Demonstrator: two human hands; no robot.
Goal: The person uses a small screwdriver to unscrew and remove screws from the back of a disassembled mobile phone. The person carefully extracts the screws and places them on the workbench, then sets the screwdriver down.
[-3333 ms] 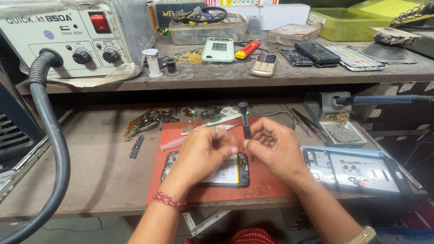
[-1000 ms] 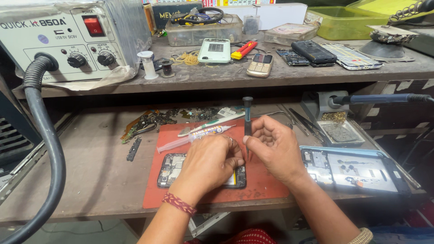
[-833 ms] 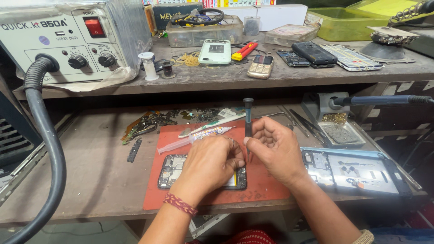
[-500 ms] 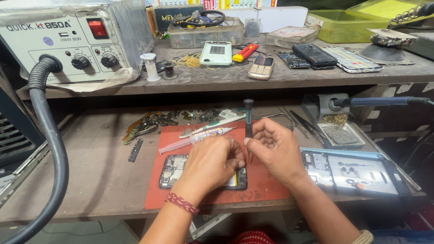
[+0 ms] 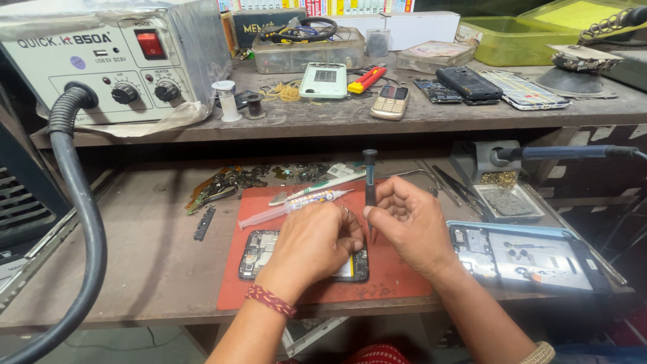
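An opened phone [image 5: 259, 253] with its insides showing lies on a red work mat [image 5: 391, 280] on the lower bench. My left hand [image 5: 313, 246] rests over the phone's middle and right part, pressing it down and hiding most of it. My right hand [image 5: 411, 226] holds a thin dark screwdriver [image 5: 370, 178] upright, its tip pointing down at the phone's right end; the tip is hidden between my hands.
A syringe [image 5: 296, 204] and a toothbrush [image 5: 317, 189] lie at the mat's back. A blue phone back frame [image 5: 532, 253] sits right of the mat, a soldering iron stand [image 5: 502, 178] behind it. A hot-air station [image 5: 108, 61] with a thick hose [image 5: 84, 222] stands left; several phones lie on the upper shelf [image 5: 404, 118].
The view shifted a little. My hands stay on the phone and the screwdriver stays upright in my right hand; no clear movement of the parts.
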